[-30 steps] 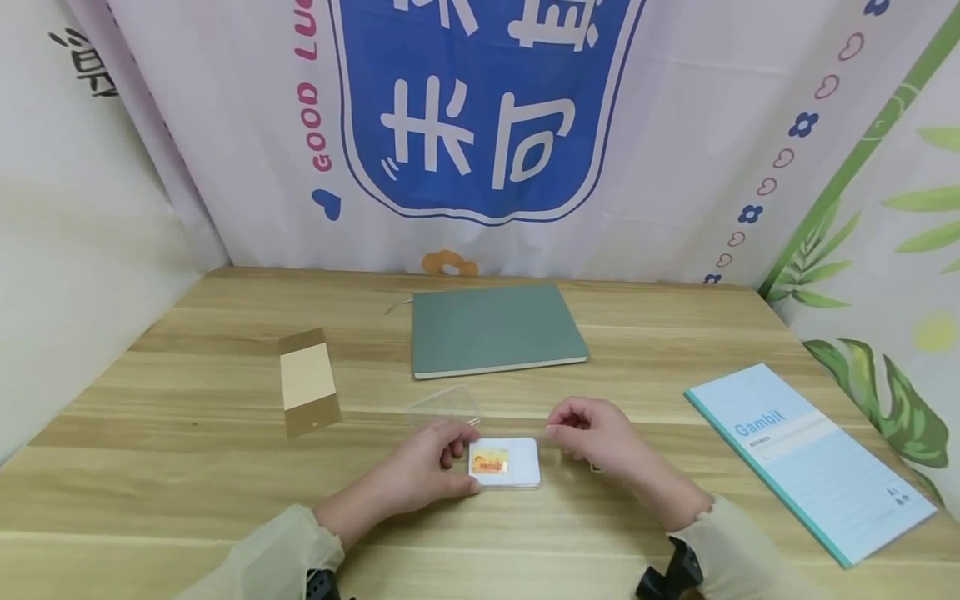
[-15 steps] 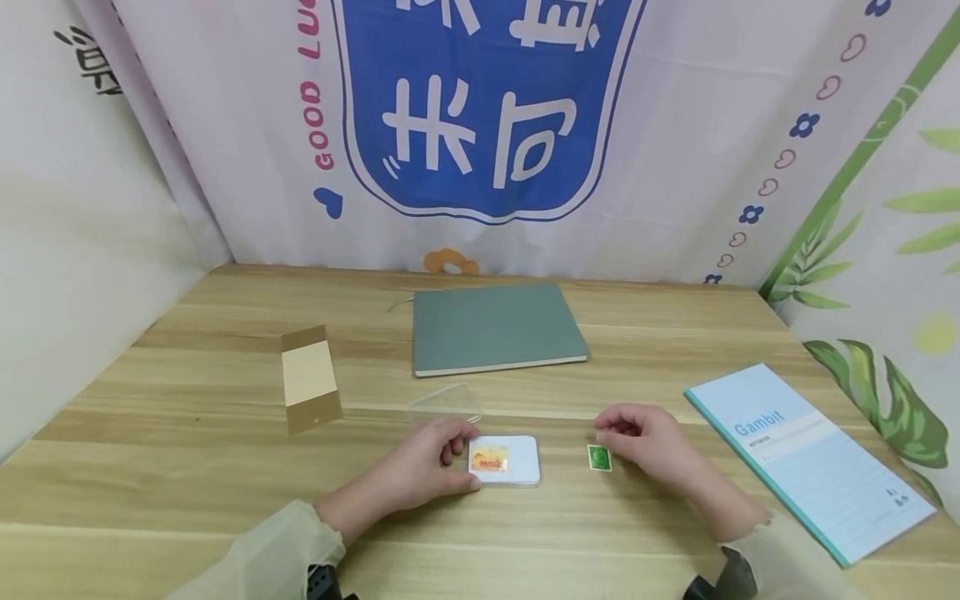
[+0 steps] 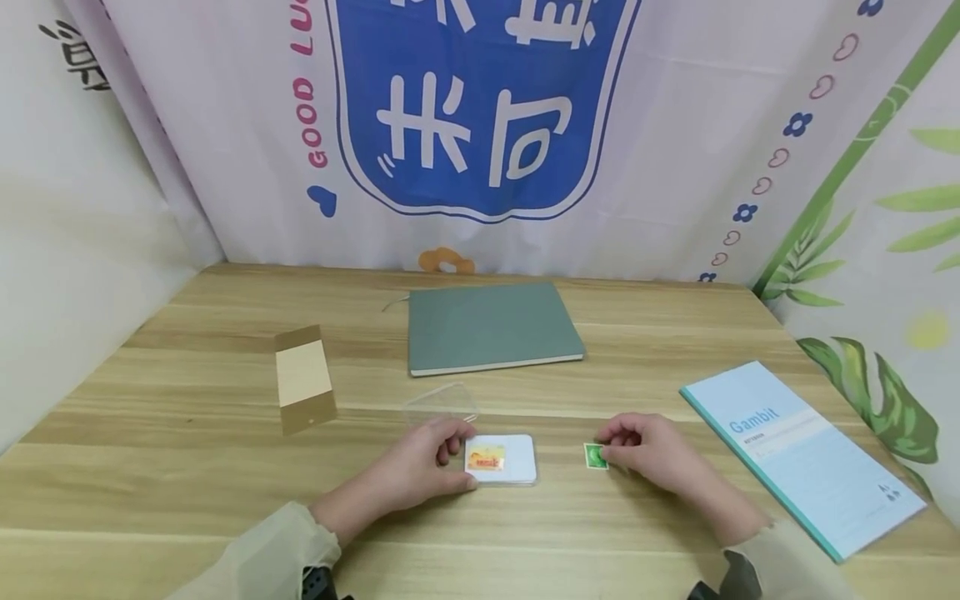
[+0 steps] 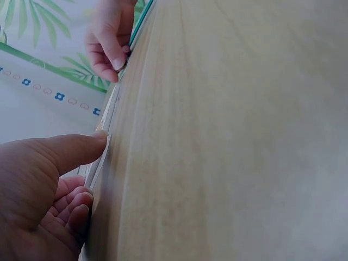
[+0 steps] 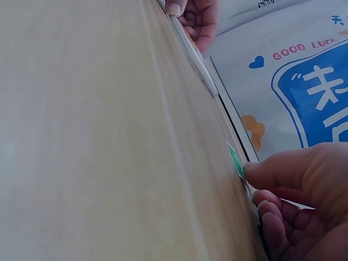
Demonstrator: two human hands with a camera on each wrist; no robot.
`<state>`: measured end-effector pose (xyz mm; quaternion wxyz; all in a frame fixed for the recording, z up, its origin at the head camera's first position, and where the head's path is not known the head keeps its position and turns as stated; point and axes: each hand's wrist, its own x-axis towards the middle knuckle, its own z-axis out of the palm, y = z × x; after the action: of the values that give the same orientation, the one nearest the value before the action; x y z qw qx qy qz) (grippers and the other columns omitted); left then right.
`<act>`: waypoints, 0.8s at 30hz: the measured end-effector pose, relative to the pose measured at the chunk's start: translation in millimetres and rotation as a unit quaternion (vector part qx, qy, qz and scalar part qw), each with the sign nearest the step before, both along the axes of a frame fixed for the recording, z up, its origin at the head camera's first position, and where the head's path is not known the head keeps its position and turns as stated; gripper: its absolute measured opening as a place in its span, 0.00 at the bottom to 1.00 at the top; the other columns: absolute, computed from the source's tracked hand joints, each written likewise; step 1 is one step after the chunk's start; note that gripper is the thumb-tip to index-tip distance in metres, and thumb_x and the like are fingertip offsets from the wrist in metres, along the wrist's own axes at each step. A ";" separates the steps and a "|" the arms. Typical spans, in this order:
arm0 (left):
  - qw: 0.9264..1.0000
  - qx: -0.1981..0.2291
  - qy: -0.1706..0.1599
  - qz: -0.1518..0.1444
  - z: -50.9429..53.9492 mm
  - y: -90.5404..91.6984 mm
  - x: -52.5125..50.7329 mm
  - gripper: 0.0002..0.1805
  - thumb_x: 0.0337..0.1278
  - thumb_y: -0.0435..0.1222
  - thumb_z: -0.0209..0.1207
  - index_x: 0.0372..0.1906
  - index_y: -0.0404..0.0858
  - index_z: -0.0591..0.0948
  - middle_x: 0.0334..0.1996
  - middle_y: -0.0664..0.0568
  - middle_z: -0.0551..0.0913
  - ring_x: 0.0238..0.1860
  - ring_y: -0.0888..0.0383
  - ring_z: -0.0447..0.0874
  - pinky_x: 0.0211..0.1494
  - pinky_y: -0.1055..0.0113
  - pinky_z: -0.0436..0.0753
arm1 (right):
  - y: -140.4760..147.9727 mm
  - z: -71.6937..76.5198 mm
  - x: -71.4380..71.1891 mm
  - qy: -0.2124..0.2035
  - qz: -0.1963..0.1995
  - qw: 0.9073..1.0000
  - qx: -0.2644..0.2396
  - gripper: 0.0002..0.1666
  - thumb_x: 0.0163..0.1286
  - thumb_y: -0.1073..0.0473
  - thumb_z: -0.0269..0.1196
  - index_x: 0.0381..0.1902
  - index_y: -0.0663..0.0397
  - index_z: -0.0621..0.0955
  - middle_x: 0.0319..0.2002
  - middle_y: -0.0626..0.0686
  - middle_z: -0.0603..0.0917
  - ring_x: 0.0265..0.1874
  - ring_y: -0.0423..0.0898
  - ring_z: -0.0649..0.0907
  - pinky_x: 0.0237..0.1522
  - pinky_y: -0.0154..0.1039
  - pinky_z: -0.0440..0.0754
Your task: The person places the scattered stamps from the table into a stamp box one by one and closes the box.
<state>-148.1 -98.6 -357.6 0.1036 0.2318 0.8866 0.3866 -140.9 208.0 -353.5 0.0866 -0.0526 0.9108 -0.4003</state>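
In the head view, a flat clear case with a white face lies at the front middle of the table. A small yellow and orange stamp rests on its left half. My left hand grips the case's left end, thumb at the near edge and forefinger at the far edge. Further right is a small green stamp with a white border. My right hand pinches its right side; the thumb shows against it in the right wrist view, while the forefinger's contact is hidden.
A transparent lid lies just behind my left hand. A grey-green notebook is at the back. To the left lies an opened brown card sleeve, and to the right a light blue notebook.
My right hand has moved right from beside the case to the green stamp, uncovering it, then taken its right edge. My left hand has stayed on the case.
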 end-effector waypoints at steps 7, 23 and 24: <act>1.000 -0.003 0.003 -0.002 0.3 -2.3 0.2 0.21 0.40 0.34 0.70 0.44 0.37 0.77 0.30 0.53 0.69 0.30 0.60 0.66 0.31 0.71 0.68 | -2.8 -2.1 -0.8 0.008 0.001 1.000 0.001 0.05 0.57 0.64 0.65 0.33 0.55 0.82 0.27 0.49 0.77 0.29 0.44 0.72 0.29 0.32 0.70; 1.000 -0.001 0.003 -0.001 -0.9 -2.4 0.4 0.22 0.41 0.34 0.70 0.44 0.36 0.77 0.30 0.53 0.69 0.31 0.59 0.66 0.32 0.71 0.69 | -5.0 -2.8 2.0 0.027 -0.002 1.000 0.014 0.04 0.57 0.64 0.65 0.31 0.54 0.80 0.26 0.49 0.76 0.27 0.44 0.72 0.28 0.32 0.70; 1.000 0.000 0.002 -0.001 -0.9 -2.2 0.5 0.22 0.41 0.34 0.70 0.44 0.36 0.77 0.30 0.53 0.69 0.31 0.59 0.66 0.31 0.71 0.68 | -5.3 -2.4 2.5 0.032 0.002 0.999 0.017 0.04 0.57 0.64 0.65 0.32 0.54 0.80 0.27 0.49 0.75 0.27 0.44 0.71 0.28 0.32 0.70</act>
<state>-147.6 -100.8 -358.4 0.1023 0.2330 0.8868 0.3857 -138.4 202.7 -355.9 0.0586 -0.0658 0.9196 -0.3829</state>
